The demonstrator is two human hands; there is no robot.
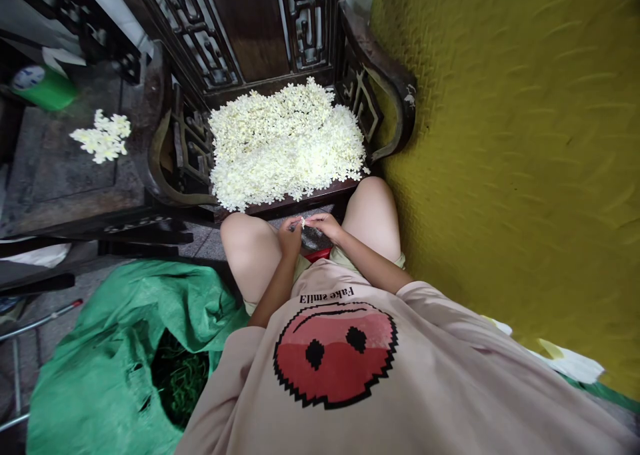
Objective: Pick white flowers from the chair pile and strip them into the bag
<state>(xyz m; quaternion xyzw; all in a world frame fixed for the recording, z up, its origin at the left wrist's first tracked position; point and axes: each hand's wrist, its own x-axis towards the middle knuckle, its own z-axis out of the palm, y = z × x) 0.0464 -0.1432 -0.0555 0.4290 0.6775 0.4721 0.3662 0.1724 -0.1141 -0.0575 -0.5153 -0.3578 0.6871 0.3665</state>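
Observation:
Between my knees, my left hand [290, 233] and my right hand [326, 226] meet fingertip to fingertip. A small white flower [303, 222] shows in the pinch between them, too small for its details to be clear. Just beyond my hands, a thick layer of white flowers [287, 145] covers the seat of a dark carved wooden chair [263, 38].
A small cluster of white flowers [104, 136] and a green tape roll [44, 87] rest on a dark wooden side table [65, 181]. At lower left sits an open green sack [95, 348] with green stems [183, 375] inside. A yellow textured surface [520, 155] rises along the right.

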